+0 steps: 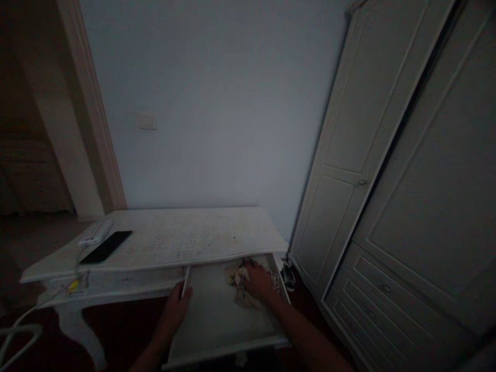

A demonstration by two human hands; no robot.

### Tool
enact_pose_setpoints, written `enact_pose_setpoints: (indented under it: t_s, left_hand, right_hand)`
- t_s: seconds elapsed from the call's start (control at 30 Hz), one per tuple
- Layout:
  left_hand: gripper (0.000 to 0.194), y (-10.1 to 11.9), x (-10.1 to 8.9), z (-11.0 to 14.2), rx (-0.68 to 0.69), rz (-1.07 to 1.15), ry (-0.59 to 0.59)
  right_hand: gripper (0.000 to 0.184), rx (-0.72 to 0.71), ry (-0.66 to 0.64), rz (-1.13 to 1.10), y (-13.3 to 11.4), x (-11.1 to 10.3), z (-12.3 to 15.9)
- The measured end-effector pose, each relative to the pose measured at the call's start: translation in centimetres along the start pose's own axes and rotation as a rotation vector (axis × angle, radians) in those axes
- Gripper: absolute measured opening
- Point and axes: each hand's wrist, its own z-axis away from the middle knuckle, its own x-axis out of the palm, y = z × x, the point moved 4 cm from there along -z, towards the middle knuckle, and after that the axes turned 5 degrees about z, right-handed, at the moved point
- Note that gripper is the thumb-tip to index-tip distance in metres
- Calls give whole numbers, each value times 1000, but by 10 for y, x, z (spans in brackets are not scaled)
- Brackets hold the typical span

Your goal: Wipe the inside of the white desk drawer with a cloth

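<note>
A white drawer (209,320) is pulled out from under the white table (186,232). My left hand (176,310) grips the drawer's left side wall, its fingers over the top edge. Inside the drawer, toward the back right, my right hand (258,281) is closed on a crumpled beige cloth (242,294) with a dark pattern. Part of this cloth is hidden under the hand, and its fingertips are hard to make out in the dim light. More patterned fabric (275,281) shows by the drawer's right wall.
A dark phone (106,247) lies at the table's left end beside a white power strip (95,232) with a cable. A white wardrobe (341,170) stands at the right. Dark shoes (289,277) sit on the floor between table and wardrobe. Behind the table is a pale wall (217,103).
</note>
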Motion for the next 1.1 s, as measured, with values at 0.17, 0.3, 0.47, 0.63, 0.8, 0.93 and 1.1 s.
enact_pose_setpoints:
  t_s: [0.17, 0.3, 0.47, 0.63, 0.8, 0.93, 1.1]
  left_hand:
    - [50, 2, 1, 0, 7, 3, 24]
    - [51, 0, 1, 3, 20, 11, 18]
    - [49, -4, 1, 4, -19, 32, -19]
    - [61, -7, 2, 0, -24, 73, 4]
    - [64, -8, 2, -1, 52, 88, -13]
    - [59, -10, 3, -2, 61, 92, -25]
    - [57, -12, 6, -6, 62, 106, 21]
  right_hand:
    - [54, 85, 46, -23, -17, 1, -24]
    - [51, 101, 57, -45, -37, 4, -35]
    - [53, 36, 76, -67, -68, 9, -42]
    - [62, -152, 47, -75, -113, 21, -44]
    - [60, -368, 4, -86, -164, 40, -34]
    - [67, -468, 22, -79, -181, 48, -24]
    - [58, -539, 14, -41, -175, 51, -14]
